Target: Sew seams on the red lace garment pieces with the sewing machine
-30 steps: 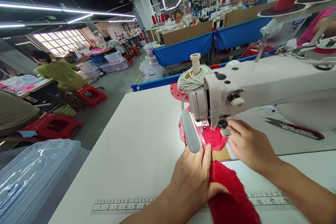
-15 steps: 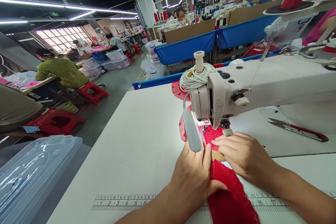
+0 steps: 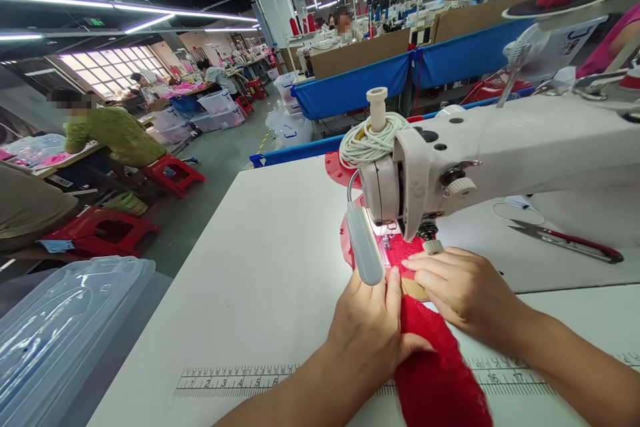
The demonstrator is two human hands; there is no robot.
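Red lace fabric (image 3: 437, 373) runs from the table's front edge up under the presser foot (image 3: 387, 241) of a white sewing machine (image 3: 500, 153). My left hand (image 3: 367, 333) grips the fabric's left side, its thumb lying across the red strip and its fingertips partly hidden behind the grey lamp (image 3: 366, 247). On the other side, my right hand (image 3: 465, 283) has its fingers together, pinching the lace's edge just in front of the needle area. A tan patch (image 3: 414, 289) shows between the hands. Most of the stitching spot is hidden by the machine head and lamp.
Thread snips (image 3: 570, 240) lie on the machine bed at right. A ruler strip (image 3: 225, 381) runs along the table front. Pinkish-red pieces (image 3: 343, 169) lie behind the machine head. A clear lidded bin (image 3: 75, 320) stands at left; co-workers sit beyond on red stools (image 3: 100, 230).
The red fabric has slid a little forward toward the presser foot, and its near part lies slightly further left. Both hands keep nearly the same place. The camera view has shifted slightly.
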